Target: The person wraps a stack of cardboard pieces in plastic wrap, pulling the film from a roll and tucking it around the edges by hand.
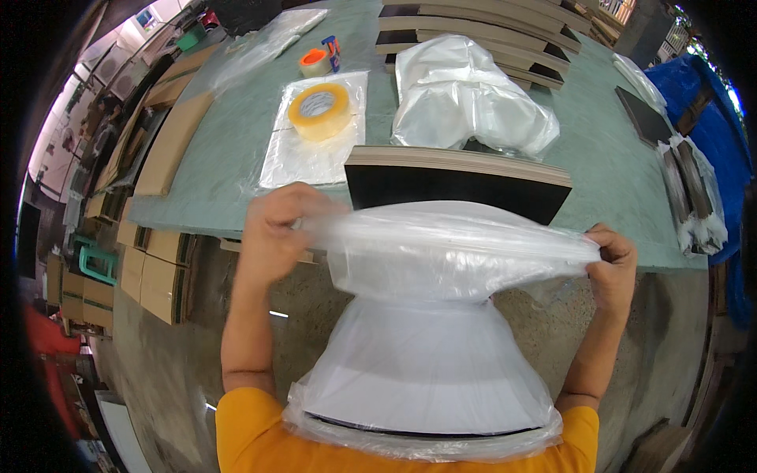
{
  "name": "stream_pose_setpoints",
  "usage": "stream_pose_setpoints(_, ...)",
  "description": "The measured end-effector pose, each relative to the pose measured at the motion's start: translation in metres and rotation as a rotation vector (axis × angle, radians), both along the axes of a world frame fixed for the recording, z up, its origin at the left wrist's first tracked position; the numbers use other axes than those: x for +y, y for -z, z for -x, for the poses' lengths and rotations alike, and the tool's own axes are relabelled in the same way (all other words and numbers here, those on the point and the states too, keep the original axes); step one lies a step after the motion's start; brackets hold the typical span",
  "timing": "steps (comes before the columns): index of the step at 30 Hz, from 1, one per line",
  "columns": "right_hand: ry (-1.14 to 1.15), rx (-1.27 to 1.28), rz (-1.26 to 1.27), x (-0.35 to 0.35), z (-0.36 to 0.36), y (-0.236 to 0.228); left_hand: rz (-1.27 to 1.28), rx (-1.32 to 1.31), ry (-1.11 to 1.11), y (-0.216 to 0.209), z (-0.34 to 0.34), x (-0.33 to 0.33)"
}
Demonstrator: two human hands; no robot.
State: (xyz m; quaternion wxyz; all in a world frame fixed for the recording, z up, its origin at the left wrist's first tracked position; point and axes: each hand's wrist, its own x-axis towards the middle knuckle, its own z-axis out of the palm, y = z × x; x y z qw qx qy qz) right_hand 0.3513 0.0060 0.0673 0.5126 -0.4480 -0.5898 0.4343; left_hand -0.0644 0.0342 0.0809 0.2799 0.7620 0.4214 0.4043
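A clear plastic bag [426, 252] is stretched sideways between my two hands, just in front of the table's near edge. My left hand [285, 229], slightly blurred, is closed on its left end. My right hand [610, 264] pinches the right end between thumb and fingers. Just beyond the bag, a stack of black-faced boards [449, 185] with pale edges stands at the table's edge. Below the bag, against my chest, is a whitish flared shape [426, 363] with plastic film and a dark line along its lower edge; what lies inside I cannot tell.
On the green table [213, 150] are a roll of yellowish tape [319, 110] on flat plastic bags [272, 158], a smaller orange-cored roll [315, 63], a crumpled plastic heap [469, 102] and stacked boards [481, 27]. Wrapped bundles [694, 193] lie right. Cardboard boxes [162, 280] stand left.
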Motion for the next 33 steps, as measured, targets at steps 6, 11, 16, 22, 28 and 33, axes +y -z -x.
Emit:
stream_pose_setpoints(6,-0.686,0.664,0.521,0.004,0.014,0.03,0.937,-0.683,0.591,0.05,0.016,-0.003)
stream_pose_setpoints(11,-0.459,0.48,0.66,-0.022,0.008,0.088,1.289,-0.813,0.706,0.112,0.01,-0.019)
stream_pose_setpoints(16,-0.324,0.525,0.898,-0.047,0.005,0.187,1.605,-0.975,0.672,0.234,0.023,-0.039)
stream_pose_setpoints(22,-0.104,0.327,1.067,-0.046,-0.021,0.284,1.536,-0.816,0.03,0.321,0.011,-0.038)
stream_pose_setpoints(28,0.147,-0.262,0.458,-0.022,0.0,0.101,0.553,0.176,-0.062,0.104,0.017,-0.035)
stream_pose_setpoints(33,-1.541,0.154,0.199,-0.039,0.073,0.069,0.809,-0.319,1.663,0.065,-0.045,-0.051)
